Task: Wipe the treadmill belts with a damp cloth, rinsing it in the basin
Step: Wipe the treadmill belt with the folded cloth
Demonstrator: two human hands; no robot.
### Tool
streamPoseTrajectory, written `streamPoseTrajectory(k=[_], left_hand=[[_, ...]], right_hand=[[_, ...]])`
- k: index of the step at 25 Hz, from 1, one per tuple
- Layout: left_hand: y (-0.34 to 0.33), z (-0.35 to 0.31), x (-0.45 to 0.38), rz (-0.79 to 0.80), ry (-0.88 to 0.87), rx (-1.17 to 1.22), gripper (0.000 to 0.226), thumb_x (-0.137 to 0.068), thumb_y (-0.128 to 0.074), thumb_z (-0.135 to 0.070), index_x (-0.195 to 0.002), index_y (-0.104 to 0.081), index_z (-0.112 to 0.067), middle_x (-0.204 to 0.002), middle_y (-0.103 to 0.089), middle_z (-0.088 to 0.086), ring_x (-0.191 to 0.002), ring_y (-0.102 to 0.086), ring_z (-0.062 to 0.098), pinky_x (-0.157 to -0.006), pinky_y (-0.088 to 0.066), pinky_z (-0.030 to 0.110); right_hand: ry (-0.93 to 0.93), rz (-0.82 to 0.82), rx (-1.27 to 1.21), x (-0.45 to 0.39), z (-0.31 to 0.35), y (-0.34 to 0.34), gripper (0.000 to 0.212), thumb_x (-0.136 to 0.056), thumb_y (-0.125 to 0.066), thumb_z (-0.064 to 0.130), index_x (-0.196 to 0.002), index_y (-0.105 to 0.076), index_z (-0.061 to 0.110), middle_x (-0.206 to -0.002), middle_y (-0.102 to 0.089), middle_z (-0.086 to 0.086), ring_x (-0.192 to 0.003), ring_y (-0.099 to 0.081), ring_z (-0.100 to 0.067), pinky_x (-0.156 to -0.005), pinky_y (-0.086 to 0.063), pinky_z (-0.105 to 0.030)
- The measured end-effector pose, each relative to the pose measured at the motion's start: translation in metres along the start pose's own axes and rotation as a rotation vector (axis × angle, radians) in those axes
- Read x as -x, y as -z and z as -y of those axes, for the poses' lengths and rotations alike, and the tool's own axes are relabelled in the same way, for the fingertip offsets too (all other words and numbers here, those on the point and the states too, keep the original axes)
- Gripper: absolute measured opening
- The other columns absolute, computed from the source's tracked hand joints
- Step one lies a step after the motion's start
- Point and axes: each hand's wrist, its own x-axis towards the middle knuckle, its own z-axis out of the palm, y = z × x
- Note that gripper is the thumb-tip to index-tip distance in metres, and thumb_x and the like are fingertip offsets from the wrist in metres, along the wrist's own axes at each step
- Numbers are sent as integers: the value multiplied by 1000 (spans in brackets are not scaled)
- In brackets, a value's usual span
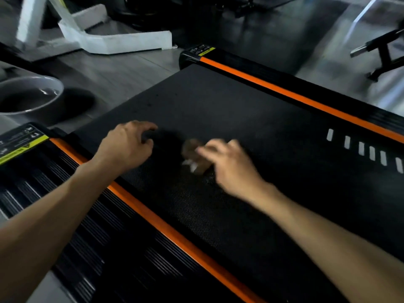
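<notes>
Mid-wipe: right hand [229, 162] pinching blurred brown cloth [193, 157] on belt [218, 110]; left hand [129, 143] curled, grip unclear. Next, probably rinsing in basin [30, 95].

head view | above, facing forward-down | close over treadmill belt [218, 110]

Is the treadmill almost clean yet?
Hard to say; the belt shows no clear wet or wiped patch. Now both hands are on it: the right hand holds a blurry brownish cloth, the left hand touches something dark. The basin waits for rinsing.
</notes>
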Motion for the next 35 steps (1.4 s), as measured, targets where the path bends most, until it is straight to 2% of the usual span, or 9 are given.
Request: streamPoseTrajectory(k=[4,9,13,20,22,25,28,31,35], left_hand=[[-1,2,2,12,-12,-3,41,-90,-54,-17,-128,-60,-30,-132,-60,3,-116,-58,29,-94,-48,43],[-6,-17,-9,4,-79,42,42,-90,-50,-12,-128,-60,-30,-134,-59,2,-117,-57,29,-93,-49,42],[-5,-24,-8,-60,-162,11,39,-90,-52,-11,-125,-62,-25,-130,-61,6,-112,-59,32,-89,-50,43],[0,-30,-7,-89,-156,-11,37,-88,-57,-12,-120,-66,-28,-125,-64,5,-106,-62,34,-88,-50,46],[0,-42,-11,-114,-165,12,36,-88,-58,-13,-120,-67,-26,-122,-66,6,-103,-64,33,-88,-50,44],[-4,-57,-11,-146,-190,45,39,-83,-50,-25,-116,-69,-22,-117,-68,7,-102,-65,33,-88,-50,42],[-7,-58,-9,-135,-264,23,38,-81,-48,-24,-113,-70,-20,-114,-70,6,-100,-66,31,-85,-52,42],[-7,-52,-6,-104,-261,2,30,-87,-58,-18,-115,-69,-22,-111,-70,4,-96,-67,30,-83,-55,44],[-15,-43,-3,-18,-178,-12,35,-88,-62,-21,-121,-65,-30,-106,-72,-1,-93,-68,24,-82,-54,39]], right_hand=[[-571,-6,8,-23,-73,16,61,-86,-49,1,-142,-48,23,-138,-48,-10,-108,-46,-37,-95,-44,-46],[121,207,-267,19,66,-7,56,-85,-49,3,-137,-56,23,-135,-52,-8,-99,-51,-32,-92,-47,-39],[279,198,-249,15,62,-3,56,-85,-55,0,-136,-57,23,-132,-55,-4,-95,-49,-28,-88,-44,-35],[-683,1,137,-41,-104,16,56,-90,-53,10,-143,-45,25,-139,-47,-9,-113,-45,-35,-95,-44,-42],[-487,-38,68,-46,-60,0,54,-85,-54,9,-138,-50,21,-131,-52,-12,-106,-49,-35,-89,-46,-41],[109,31,-124,-20,39,-29,55,-76,-60,3,-129,-62,17,-122,-63,-13,-102,-50,-23,-86,-39,-35],[275,108,-90,-24,30,-28,56,-81,-61,6,-134,-59,24,-134,-58,-4,-97,-48,-27,-86,-39,-35],[-4,-56,157,-50,-59,-16,57,-78,-59,2,-131,-60,23,-126,-60,-6,-87,-53,-34,-77,-46,-39],[-678,-5,324,-60,-189,26,46,-88,-57,11,-134,-51,18,-127,-52,-16,-110,-49,-41,-87,-47,-44]])
